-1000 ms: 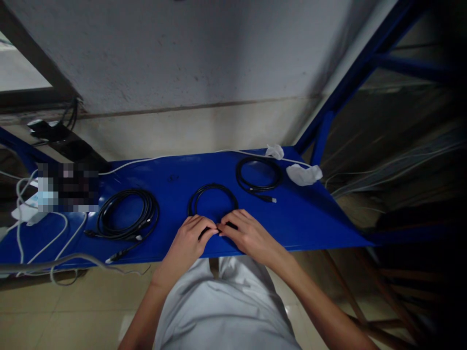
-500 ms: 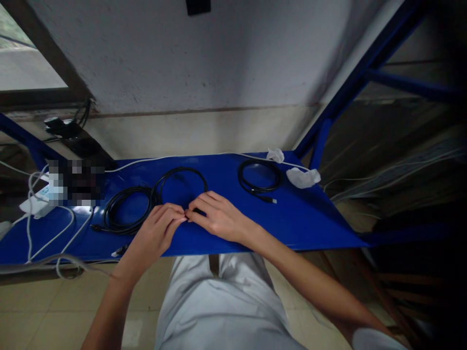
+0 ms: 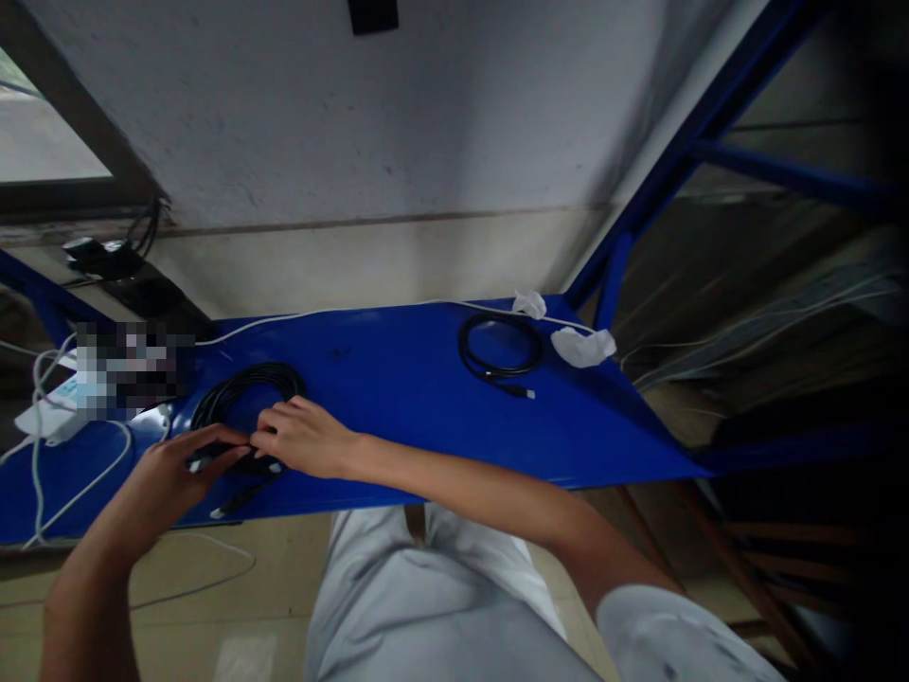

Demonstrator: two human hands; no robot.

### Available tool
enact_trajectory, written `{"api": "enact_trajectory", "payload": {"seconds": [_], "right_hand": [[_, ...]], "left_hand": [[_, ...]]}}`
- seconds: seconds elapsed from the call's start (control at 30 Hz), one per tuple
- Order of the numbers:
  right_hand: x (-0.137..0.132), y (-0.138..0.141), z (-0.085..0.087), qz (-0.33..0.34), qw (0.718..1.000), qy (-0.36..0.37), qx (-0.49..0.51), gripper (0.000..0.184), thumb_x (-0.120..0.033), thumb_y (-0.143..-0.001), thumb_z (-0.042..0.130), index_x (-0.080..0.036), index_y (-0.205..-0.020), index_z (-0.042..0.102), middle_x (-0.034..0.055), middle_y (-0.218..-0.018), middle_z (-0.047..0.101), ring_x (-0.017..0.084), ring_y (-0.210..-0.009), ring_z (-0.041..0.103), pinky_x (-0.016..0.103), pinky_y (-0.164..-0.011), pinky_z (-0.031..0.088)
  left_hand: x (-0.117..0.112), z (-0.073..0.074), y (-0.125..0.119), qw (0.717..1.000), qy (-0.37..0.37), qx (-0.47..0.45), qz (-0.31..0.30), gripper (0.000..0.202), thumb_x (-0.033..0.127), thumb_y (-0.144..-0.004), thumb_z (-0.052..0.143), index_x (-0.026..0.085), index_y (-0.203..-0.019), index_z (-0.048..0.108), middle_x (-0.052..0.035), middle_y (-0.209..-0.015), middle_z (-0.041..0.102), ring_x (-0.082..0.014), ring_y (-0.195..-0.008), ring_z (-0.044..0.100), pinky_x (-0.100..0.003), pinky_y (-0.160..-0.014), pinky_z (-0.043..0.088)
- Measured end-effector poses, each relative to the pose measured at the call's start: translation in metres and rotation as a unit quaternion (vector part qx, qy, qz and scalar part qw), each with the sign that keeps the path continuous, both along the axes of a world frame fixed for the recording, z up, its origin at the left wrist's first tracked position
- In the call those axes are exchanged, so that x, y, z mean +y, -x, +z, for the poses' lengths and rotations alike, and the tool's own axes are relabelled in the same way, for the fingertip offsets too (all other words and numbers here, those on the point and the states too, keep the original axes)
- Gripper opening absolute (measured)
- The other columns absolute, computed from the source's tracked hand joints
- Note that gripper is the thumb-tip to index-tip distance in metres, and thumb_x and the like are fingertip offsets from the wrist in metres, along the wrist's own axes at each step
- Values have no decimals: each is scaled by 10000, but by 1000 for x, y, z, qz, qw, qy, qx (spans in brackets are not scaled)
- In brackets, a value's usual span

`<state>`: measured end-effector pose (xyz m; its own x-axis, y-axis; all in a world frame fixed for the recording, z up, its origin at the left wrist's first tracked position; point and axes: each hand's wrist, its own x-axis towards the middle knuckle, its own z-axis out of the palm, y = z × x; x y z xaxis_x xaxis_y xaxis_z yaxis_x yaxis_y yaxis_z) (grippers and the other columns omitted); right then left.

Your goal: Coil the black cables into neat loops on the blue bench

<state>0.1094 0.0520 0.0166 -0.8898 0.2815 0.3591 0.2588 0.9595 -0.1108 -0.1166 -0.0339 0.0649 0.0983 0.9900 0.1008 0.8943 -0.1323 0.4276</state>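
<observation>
A black cable coil (image 3: 248,374) lies on the left part of the blue table (image 3: 398,407), partly covered by my hands. My left hand (image 3: 188,464) pinches the black cable at the coil's near side, thumb and index finger almost meeting. Right beside it my right hand (image 3: 302,438) is closed, its fingertips on the cable against the left fingertips. The exact bit of cable between them is mostly hidden. Cable ends with light metal plugs (image 3: 220,511) show just below the hands. Another black USB cable (image 3: 497,369) rests in a ring farther right, untouched.
Crumpled white scraps (image 3: 583,347) lie at the table's back right. A white power strip (image 3: 53,407) with looped white cords is at the left. One white cord (image 3: 341,310) runs along the back edge. Blue frame posts (image 3: 614,284) rise on the right.
Both hands have moved left with the black cable, from the table's middle to the coil. The loose loop that lay in the middle has gone to the left.
</observation>
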Motion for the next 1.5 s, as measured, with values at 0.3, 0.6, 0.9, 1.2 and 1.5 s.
{"api": "enact_trajectory", "payload": {"seconds": [0.3, 0.6, 0.9, 1.2, 1.5], "right_hand": [[12, -104, 28, -91, 989, 90, 74, 463, -475, -1091, 651, -230, -1479, 596, 141, -1448, 627, 295, -1276, 616, 465, -1075, 510], [23, -315, 1, -365, 930, 36, 17, 757, -576, -968, 775, -137, -1547, 565, 274, -1471, 571, 479, -1330, 549, 656, -1100, 456], [31, -330, -10, -323, 945, 56, -4, 336, -467, -1125, 544, -163, -1221, 650, 186, -1195, 679, 336, -1077, 637, 463, -948, 504], [76, -239, 3, -104, 991, 59, -57, 245, -269, -1087, 619, -103, -1261, 662, 168, -1162, 667, 276, -1024, 659, 428, -977, 537], [79, -207, -15, -39, 996, 67, 41, 384, -212, -1078, 564, -77, -1434, 612, 218, -1304, 655, 317, -1197, 639, 488, -1060, 560]], "left_hand": [[40, 21, -67, 993, -117, 12, -31, 450, 597, -1058, 539, 270, -1322, 698, -88, -1326, 752, -331, -1243, 709, -517, -1142, 528], [136, -38, -172, 995, 32, 93, -9, 908, 766, -1032, 468, 171, -1712, 377, -299, -1782, 258, -568, -1644, 216, -821, -1198, 321], [164, -78, -197, 992, 56, 106, -45, 1008, 735, -1087, 280, -53, -1713, 242, -336, -1793, 115, -464, -1699, 64, -628, -1358, 199], [183, -83, -192, 987, -72, 19, -146, 499, 162, -1093, 367, -33, -1483, 609, -318, -1640, 503, -350, -1597, 453, -524, -1325, 372], [173, -84, -179, 980, -137, -65, -126, 448, 82, -1048, 411, 72, -1370, 722, -232, -1441, 698, -324, -1411, 639, -554, -1249, 482]]}}
